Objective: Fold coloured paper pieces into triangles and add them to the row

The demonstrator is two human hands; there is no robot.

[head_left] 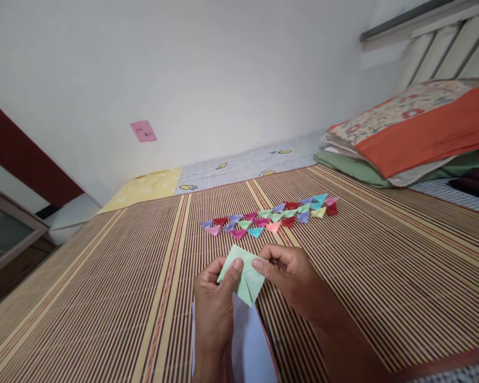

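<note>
head view. left hand (215, 303) mostly closed, thumb pressed on the face of a folded pale green paper (245, 276), fingers curled behind its left side. right hand (289, 274) pinching the same paper near its upper right corner, thumb on top, index finger bent against the edge, other fingers curled in. the paper is held up between both hands, tilted, one point toward the wearer; fold lines meet on its face and a narrow flap shows near the lower point.

below the hands, partly hidden by the left wrist: a pale blue-violet sheet (251, 346), lying on a striped mat (131, 298) of thin dark and tan lines with wider tan bands.

just beyond the hands, on the mat: loose rows of small folded paper triangles (238, 234), running from ahead of the left hand to farther out on the right. colours noted: red, magenta, pink, violet, blue, pale green, yellow, peach. many touch or overlap their neighbours.

farther out, past the mat's edge: a checked cloth (231, 173) with yellow motifs; left of it, a yellow cloth (147, 189). behind these, a pale wall (223, 80) with a pink note (143, 131) on it, far left of the hands, its writing too small to read.

far right, beyond the right hand: stacked bedding (419, 127), orange and floral on top, green beneath, a white radiator (451, 53) behind.
</note>
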